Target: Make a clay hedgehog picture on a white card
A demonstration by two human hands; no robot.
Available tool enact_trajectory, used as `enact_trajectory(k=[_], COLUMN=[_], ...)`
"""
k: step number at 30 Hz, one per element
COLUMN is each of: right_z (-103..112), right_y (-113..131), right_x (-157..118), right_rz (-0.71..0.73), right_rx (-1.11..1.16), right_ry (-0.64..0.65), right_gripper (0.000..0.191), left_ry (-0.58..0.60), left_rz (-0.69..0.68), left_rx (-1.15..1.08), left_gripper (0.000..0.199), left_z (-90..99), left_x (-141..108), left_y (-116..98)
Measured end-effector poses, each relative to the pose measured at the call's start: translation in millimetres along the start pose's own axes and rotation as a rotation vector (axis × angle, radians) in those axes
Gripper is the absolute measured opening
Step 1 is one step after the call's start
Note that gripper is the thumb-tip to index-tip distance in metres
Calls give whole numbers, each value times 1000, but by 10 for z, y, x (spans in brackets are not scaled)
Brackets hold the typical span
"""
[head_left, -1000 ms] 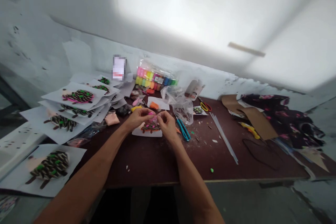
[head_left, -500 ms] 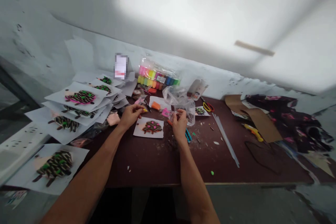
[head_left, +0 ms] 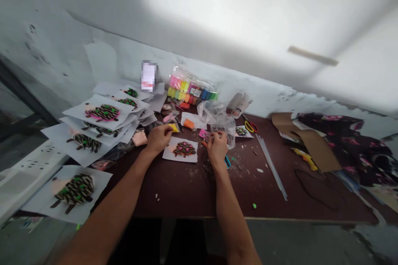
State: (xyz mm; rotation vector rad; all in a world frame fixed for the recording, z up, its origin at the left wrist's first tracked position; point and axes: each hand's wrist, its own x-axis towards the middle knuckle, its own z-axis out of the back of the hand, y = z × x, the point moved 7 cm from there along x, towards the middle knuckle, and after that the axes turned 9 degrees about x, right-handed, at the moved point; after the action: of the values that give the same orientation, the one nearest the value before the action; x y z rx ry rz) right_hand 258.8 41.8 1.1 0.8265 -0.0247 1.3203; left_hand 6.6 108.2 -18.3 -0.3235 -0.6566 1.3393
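The left hand [head_left: 158, 138] is curling over the bench [head_left: 174, 198], its fingertips beside a yellow clay lump [head_left: 173, 127], though whether it is gripping anything cannot be told. The right hand [head_left: 217, 147] is pinching its fingertips together beside a pink clay scrap [head_left: 203, 133]. Between them, a paper card [head_left: 189, 158] is carrying a clay hedgehog [head_left: 184, 149] dotted with pink (it looks complete, or nearly so), while stacked sheets [head_left: 76, 110] are holding larger, finished-looking ones.
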Motion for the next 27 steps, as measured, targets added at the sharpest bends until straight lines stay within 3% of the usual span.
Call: enact_trajectory(k=[8, 12, 27], right_z=[-179, -249, -336], right_y=[261, 303, 313], right_x=[-89, -133, -145], right_rz=[181, 253, 273], right_rx=[20, -9, -83], right_ry=[172, 192, 267], right_gripper=[22, 24, 25], left_ry=[50, 63, 5], left_rz=[-77, -131, -190], left_rx=[65, 93, 86], left_gripper=[25, 26, 27], left_z=[-92, -153, -204], left_x=[-25, -33, -27], left_y=[-40, -57, -16])
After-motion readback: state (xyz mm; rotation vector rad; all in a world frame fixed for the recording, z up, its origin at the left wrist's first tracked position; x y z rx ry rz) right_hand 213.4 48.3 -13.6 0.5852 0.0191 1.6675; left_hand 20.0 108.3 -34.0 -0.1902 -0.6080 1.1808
